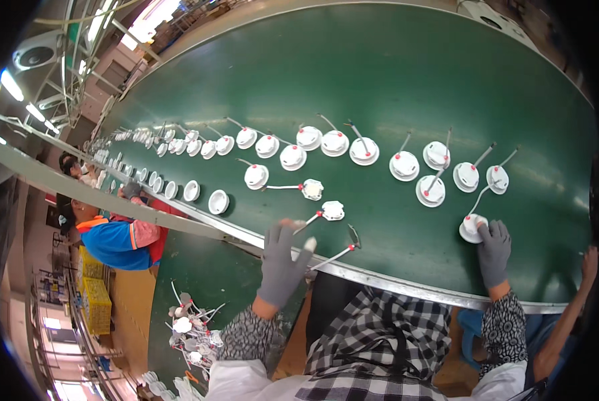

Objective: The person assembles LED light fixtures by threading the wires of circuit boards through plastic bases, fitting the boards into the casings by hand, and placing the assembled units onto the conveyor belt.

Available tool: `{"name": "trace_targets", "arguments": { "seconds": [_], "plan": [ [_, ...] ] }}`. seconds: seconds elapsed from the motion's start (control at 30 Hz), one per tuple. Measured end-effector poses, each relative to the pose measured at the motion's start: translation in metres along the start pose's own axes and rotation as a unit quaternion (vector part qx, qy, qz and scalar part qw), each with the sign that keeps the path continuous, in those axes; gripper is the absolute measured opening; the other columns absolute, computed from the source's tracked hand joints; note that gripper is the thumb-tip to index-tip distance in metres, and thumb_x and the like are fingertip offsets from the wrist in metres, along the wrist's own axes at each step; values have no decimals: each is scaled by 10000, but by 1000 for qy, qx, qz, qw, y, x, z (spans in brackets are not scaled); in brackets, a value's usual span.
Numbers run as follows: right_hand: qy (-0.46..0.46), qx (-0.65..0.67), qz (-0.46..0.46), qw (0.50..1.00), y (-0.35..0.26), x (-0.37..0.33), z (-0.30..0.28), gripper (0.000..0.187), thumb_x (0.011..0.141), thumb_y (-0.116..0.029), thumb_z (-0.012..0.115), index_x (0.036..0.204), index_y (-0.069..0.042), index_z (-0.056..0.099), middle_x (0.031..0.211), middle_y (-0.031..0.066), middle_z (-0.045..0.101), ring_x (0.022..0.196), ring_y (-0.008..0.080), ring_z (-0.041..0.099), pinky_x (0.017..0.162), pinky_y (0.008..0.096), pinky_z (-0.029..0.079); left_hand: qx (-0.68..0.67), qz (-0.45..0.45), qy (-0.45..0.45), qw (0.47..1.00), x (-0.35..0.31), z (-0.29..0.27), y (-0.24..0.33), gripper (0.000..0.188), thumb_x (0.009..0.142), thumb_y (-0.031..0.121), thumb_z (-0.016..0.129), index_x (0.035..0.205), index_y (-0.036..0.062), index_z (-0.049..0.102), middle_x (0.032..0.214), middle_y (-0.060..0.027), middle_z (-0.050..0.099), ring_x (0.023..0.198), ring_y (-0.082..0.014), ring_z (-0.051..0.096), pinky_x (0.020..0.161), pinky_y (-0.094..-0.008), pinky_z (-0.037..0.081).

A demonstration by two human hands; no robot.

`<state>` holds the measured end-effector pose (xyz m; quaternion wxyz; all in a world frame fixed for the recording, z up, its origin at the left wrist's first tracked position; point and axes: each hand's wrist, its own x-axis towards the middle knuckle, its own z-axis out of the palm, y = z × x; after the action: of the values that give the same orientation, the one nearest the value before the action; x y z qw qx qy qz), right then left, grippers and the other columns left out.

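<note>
My left hand (279, 264), in a grey glove with a pale thumb tip, hovers over the green table's near edge, thumb and fingers apart and the fingertips slightly blurred. Just beyond it lies a small white part (333, 211) with a red-ended wire. A loose lead (351, 248) with a red joint and a dark flat end lies near the thumb. My right hand (494, 250), likewise gloved, grips the right side of a white round fitting (472, 228) with a wire rising from it. Another small white wired part (312, 189) lies farther off.
Several white round fittings with wires (364, 151) form a row across the green table (379, 73). White cups (219, 202) line its left near edge. A lower surface holds a heap of wired parts (192, 334). A co-worker in blue (119, 244) stands left; another person's arm (566, 321) is at right.
</note>
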<state>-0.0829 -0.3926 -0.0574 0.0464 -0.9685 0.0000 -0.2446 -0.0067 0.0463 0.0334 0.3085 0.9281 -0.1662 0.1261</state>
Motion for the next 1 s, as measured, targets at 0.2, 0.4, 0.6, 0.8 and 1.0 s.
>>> {"name": "trace_targets", "arguments": {
  "seconds": [0.2, 0.4, 0.6, 0.8, 1.0],
  "plan": [
    [16, -73, 69, 995, -28, 42, 2, 519, 747, 3, 597, 1250, -75, 494, 950, 148, 518, 948, 341, 515, 940, 450, 401, 139, 92, -5, 986, 79, 18, -83, 240, 792, 103, 615, 1029, 63, 595, 1018, -116, 559, 959, -315, 520, 844, -442, 424],
    [3, 171, 140, 975, -106, 27, -64, 554, 776, -76, 650, 1293, -44, 452, 923, 99, 495, 846, 250, 523, 797, 362, 458, 120, 127, -103, 979, 106, 17, -96, 126, 791, 164, 653, 863, 64, 626, 857, -82, 589, 820, -283, 570, 738, -395, 461],
    [-155, 593, 229, 756, -178, 60, -65, 370, 861, -172, 650, 1174, -21, 523, 838, 34, 509, 768, 118, 530, 702, 270, 462, -248, -8, -313, 917, 56, 29, 28, 196, 826, 166, 717, 958, 34, 658, 776, -7, 632, 704, -50, 538, 646, -241, 459],
    [-165, 751, 347, 537, -143, 42, -77, 183, 895, -156, 582, 962, 15, 581, 575, 1, 464, 495, 105, 478, 525, 243, 418, -227, 19, -413, 882, 27, 32, 82, 186, 899, 213, 621, 995, 55, 600, 779, -42, 649, 662, -146, 623, 621, -274, 485],
    [-95, 770, 411, 479, -113, 36, -70, 188, 907, -189, 550, 865, -6, 535, 530, -6, 407, 425, 110, 414, 447, 248, 335, 4, 159, -235, 959, 14, 58, 77, 197, 909, 274, 595, 940, 81, 570, 774, -66, 637, 664, -253, 638, 583, -351, 510]
  ]
}}
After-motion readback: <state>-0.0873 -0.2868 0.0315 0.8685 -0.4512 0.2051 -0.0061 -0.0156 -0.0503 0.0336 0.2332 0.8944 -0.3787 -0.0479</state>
